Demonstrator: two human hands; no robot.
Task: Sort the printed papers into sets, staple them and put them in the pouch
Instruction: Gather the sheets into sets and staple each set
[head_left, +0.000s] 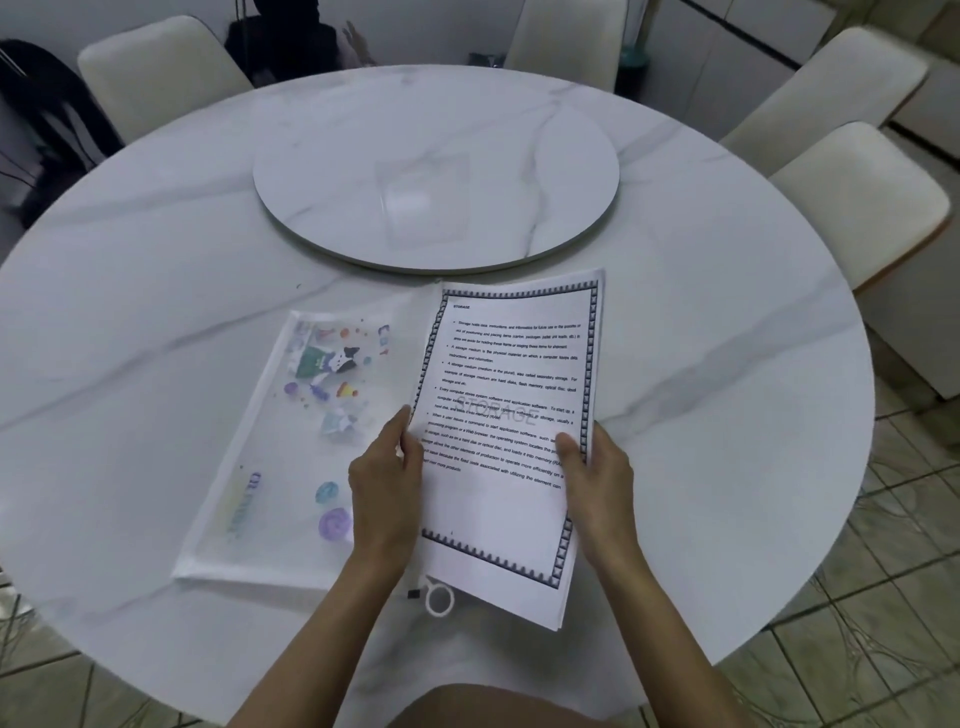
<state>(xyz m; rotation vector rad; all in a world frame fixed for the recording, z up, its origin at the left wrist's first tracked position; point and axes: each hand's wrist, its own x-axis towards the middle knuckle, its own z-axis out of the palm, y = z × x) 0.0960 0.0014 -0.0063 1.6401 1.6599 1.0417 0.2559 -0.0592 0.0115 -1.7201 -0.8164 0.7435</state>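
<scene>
Marble-white round surface (156, 291) fills my view, its raised turntable (322, 171) beyond the pouch. That clear, cartoon-printed pouch (270, 467) lies flat; the printed papers (498, 499) overlap its right edge. My left hand (384, 483) and right hand (597, 478) each pinch a long side of the stack. Light, floppy sheets, I judge, apt to slide apart, so holding both sides suits. A white ring pull (439, 598) lies at the pouch's near right corner.
</scene>
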